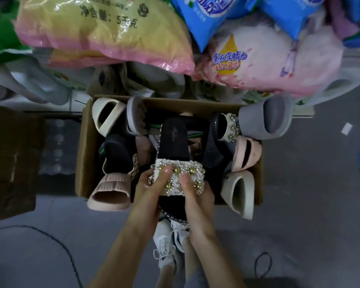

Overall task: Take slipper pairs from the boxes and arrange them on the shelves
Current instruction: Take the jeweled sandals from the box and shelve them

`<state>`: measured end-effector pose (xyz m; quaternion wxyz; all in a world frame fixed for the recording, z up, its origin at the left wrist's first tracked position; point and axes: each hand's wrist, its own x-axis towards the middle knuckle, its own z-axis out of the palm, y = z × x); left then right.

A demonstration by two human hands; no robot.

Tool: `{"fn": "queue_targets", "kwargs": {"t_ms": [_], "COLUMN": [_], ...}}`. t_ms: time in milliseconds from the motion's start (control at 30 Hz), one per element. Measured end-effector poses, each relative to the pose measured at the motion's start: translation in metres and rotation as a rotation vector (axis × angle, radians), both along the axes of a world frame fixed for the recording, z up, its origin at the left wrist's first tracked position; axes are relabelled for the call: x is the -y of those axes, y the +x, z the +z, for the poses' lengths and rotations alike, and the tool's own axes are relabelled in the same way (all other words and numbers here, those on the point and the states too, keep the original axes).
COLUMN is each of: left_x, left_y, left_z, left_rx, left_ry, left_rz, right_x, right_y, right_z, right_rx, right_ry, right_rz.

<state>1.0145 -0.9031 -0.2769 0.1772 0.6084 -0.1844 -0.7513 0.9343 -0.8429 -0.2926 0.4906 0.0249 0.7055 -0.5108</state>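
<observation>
- Cardboard box (84, 146) fills the middle of the frame, crammed with slippers (108, 119); some hang over its rim at lower left, lower right and upper right.
- Pink sacks (104, 38) overhang its far edge; bare grey floor (299, 183) lies to the right and along the bottom.
- Both hands grip a black slipper (175, 140) above the box's near edge: left hand (152, 190) and right hand (197, 196) curl round its white jewelled strap, thumbs on top.

"净含量: 5千克" on the yellow-and-pink bag (104, 32); "薰衣草精油 持久留香" on the pink flowered bag (268, 65).
</observation>
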Motion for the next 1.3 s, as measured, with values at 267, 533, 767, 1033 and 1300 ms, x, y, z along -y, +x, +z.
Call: {"fn": "queue_targets", "kwargs": {"t_ms": [267,533,767,1033,1300], "left_x": [0.029,0.046,0.042,0.044,0.046], "left_y": [-0.015,-0.002,0.005,-0.002,-0.007], "left_z": [0.011,0.01,-0.004,-0.007,-0.008], "left_rx": [0.198,0.298,0.314,0.321,0.314], "left_ry": [-0.145,-0.178,-0.148,-0.114,-0.129], "left_rz": [0.048,0.03,0.034,0.08,0.109], "right_x": [0.013,0.057,0.095,0.107,0.101], "right_y": [-0.027,-0.101,-0.113,-0.119,-0.115], "right_z": [0.001,-0.061,-0.091,-0.105,-0.092], "right_rx": [0.0,0.566,0.724,0.846,0.934], "right_ry": [0.011,-0.064,-0.166,-0.21,-0.317], "right_rz": [0.079,-0.41,-0.61,-0.912,-1.107]}}
